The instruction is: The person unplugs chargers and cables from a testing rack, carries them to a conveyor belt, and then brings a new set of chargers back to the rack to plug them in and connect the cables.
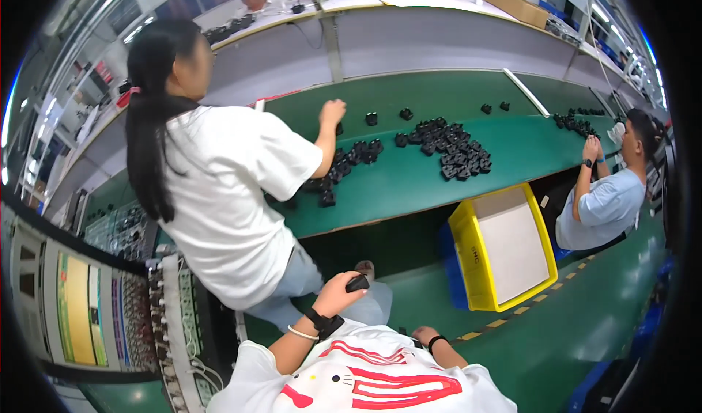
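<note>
My left hand (338, 294) is closed round a small black boxy part (357, 283), held out in front of my white shirt. A black watch and a pale bracelet circle that wrist. Low against my body is my right hand (423, 334), with a black band at its wrist; its fingers are partly hidden, so their grip does not show. Both hands are apart from the green workbench (409, 194). On the bench lies a heap of similar black parts (453, 150), with another cluster (355, 157) to its left.
A co-worker (212, 186) in a white shirt stands close at my left, reaching over the bench. Another person (603, 201) in light blue sits at the right. A yellow bin (501, 307) stands before the bench. Electrical racks (80, 303) line the left.
</note>
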{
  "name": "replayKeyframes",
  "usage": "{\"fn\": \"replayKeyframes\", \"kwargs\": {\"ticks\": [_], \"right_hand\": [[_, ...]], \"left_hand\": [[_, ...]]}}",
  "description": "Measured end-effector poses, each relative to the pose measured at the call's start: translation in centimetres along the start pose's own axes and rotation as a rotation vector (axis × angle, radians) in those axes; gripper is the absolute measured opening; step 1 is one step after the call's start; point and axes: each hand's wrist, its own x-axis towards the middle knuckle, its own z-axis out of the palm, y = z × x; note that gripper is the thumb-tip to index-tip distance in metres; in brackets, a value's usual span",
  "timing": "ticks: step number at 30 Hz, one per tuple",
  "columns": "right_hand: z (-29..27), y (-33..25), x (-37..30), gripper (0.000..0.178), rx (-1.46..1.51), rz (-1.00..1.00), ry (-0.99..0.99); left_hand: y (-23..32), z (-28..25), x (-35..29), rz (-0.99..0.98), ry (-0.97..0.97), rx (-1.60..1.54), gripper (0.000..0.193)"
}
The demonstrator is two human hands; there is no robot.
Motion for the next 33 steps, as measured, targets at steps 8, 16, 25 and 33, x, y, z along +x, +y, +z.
{"fn": "replayKeyframes", "kwargs": {"ticks": [8,16,25,33], "right_hand": [[-13.1,-1.5,4.9,0.022,0.564,0.429,0.544],[-26.6,-20.4,9.6,0.019,0.439,-0.048,0.996],[-45.5,-24.4,11.5,0.014,0.523,-0.305,1.201],[-68.1,-19.5,24.2,0.056,0.322,0.026,0.489]], "left_hand": [[-0.2,-1.5,16.6,-0.034,-0.183,-0.347,0.044],[-5.2,-5.7,25.1,-0.130,-0.049,-0.311,0.043],[-9.5,-2.2,24.7,-0.348,0.027,-0.475,0.042],[-2.3,-2.4,29.5,-0.456,0.258,-0.436,0.038]]}}
